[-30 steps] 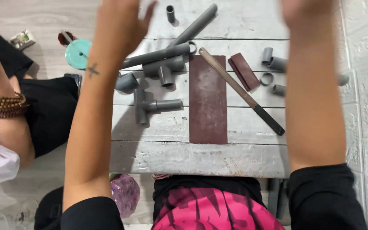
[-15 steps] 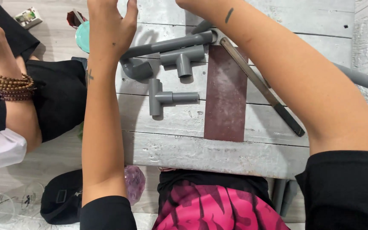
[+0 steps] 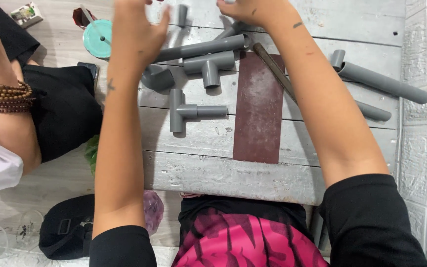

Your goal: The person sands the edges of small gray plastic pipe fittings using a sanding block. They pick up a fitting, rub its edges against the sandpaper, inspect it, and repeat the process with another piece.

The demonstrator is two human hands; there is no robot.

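Grey pipe parts are being sorted on a pale plank tabletop (image 3: 208,173), and the step in hand looks like reaching for pieces at the far edge, before any joining. The landmark is the dark red sheet (image 3: 259,106), which is lying flat near the middle of the tabletop. The left hand (image 3: 137,34) is being held above the tabletop, left of the sheet and beyond it, with fingers spread wide and nothing gripped; it is hovering over the near end of the long pipe (image 3: 198,48), which is lying slanted just beyond the sheet's far left corner. The right hand (image 3: 253,10) is being stretched past the sheet's far end, largely cut off by the frame edge, so whether anything is being grasped cannot be told. A tee (image 3: 208,64) is lying just left of the sheet's far end, an elbow (image 3: 156,78) further left, and a second tee with a short stub (image 3: 189,111) left of the sheet's middle. A small coupling (image 3: 182,15) is standing well beyond the sheet. A dark file (image 3: 275,69) is lying at the sheet's far right corner, partly hidden under the right forearm. Judging by this, the next move is calling for the left hand to be lowered and closed round the long pipe.
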